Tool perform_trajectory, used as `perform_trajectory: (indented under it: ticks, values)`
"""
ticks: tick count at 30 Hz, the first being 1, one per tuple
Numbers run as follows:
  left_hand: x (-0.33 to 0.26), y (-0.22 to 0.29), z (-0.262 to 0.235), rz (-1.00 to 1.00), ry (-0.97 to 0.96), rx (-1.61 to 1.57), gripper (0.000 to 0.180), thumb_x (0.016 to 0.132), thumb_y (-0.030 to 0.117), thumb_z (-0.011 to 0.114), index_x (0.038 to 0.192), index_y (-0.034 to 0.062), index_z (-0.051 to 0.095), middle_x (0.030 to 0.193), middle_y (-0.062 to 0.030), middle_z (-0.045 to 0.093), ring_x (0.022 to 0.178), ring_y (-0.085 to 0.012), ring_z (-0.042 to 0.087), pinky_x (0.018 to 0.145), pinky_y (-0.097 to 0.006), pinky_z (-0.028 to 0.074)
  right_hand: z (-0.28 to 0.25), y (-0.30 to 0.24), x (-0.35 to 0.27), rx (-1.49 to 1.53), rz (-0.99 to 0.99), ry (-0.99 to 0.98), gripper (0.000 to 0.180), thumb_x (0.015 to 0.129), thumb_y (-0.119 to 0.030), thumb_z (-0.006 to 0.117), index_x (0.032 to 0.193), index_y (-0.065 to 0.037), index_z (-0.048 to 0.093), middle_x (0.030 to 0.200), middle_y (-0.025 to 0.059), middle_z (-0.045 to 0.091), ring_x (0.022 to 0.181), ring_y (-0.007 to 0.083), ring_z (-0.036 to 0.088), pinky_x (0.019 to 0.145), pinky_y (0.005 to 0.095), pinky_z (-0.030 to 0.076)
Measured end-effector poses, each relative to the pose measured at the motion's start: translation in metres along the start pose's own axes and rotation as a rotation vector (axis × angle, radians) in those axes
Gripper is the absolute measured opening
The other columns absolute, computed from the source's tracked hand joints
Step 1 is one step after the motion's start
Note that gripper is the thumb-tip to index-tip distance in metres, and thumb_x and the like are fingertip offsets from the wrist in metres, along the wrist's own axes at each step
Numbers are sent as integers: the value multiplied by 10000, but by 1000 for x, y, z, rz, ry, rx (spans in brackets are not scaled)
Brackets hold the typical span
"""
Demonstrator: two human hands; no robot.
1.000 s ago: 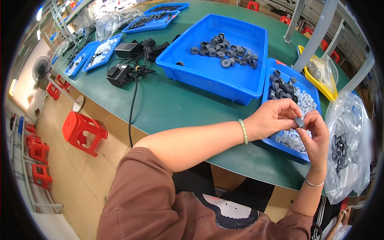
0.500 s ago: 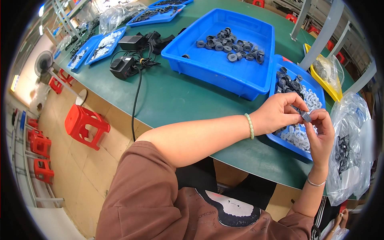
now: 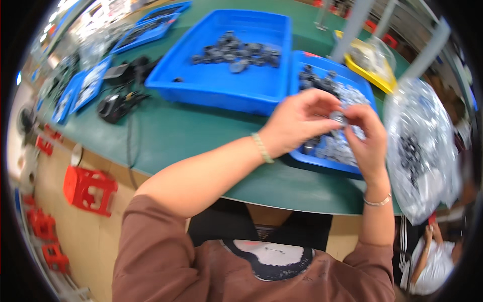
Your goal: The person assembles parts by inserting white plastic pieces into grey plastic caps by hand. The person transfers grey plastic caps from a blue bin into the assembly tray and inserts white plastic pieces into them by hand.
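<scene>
Pinches a small gray part [image 3: 338, 119] in the fingertips of left grip [image 3: 301, 121] and right grip [image 3: 370, 135], touching both, over the blue tray [image 3: 327, 165], with its long side too blurred to tell.

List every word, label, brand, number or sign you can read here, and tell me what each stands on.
No text can be read.
Brown shirt: faint marks near the printed picture, too blurred to read.
Blue tray under the hands: red patch on its far edge, too small to read.
Small part between left hand and right hand: too blurred to show any marking.
</scene>
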State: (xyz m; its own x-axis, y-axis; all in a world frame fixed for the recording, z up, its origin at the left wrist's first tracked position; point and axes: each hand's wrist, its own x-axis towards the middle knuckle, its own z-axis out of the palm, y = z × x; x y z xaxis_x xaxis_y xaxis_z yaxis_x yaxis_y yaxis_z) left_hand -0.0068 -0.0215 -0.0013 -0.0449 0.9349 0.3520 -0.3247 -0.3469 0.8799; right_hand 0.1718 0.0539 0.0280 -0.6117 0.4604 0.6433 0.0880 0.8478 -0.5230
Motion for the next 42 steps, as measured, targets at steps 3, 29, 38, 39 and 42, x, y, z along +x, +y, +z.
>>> perform_trajectory:
  ticks: [3, 29, 38, 39, 42]
  values:
    - [-2, -2, -1, 93, -4, 48, 418, 834, 2, 725, 1208, 19, 539, 1152, -87, 603, 1107, -159, 587, 979, -316, 500, 1, 5, -1, 206, 94, -4, 347, 813, 115, 619, 1134, -8, 569, 1031, 68, 649, 942, 146, 659, 833, 275, 535]
    - [4, 3, 4, -190, 42, 79, 294, 967, 203, 621, 1175, 5, 560, 977, -71, 665, 889, -117, 661, 748, -251, 557, 2, 10, -6, 293, 240, -82, 161, 856, -36, 655, 1015, -14, 649, 911, 65, 609, 750, 130, 580, 669, 262, 484]
    - [-2, 7, -2, 178, -178, 1042, 250, 856, 120, 698, 1077, 25, 629, 985, -114, 647, 924, -244, 632, 814, -328, 504, -140, 42, -32, -437, 342, 435, 167, 865, -12, 618, 1028, -11, 657, 874, 118, 670, 747, 214, 635, 727, 322, 506]
    - [-3, 6, -2, 197, -197, 1135, 254, 839, 121, 708, 1065, 33, 632, 950, -119, 633, 918, -268, 613, 804, -341, 498, -145, 43, -35, -644, 468, 353, 182, 849, -8, 625, 1027, -15, 661, 900, 125, 672, 779, 226, 639, 749, 335, 506]
    - [-4, 4, 2, 189, -187, 1218, 253, 791, 183, 742, 1004, 71, 662, 900, -111, 636, 941, -308, 581, 851, -402, 482, -138, 45, -42, -940, 275, 215, 209, 815, -3, 633, 1021, -19, 661, 950, 132, 667, 853, 244, 633, 798, 348, 498]
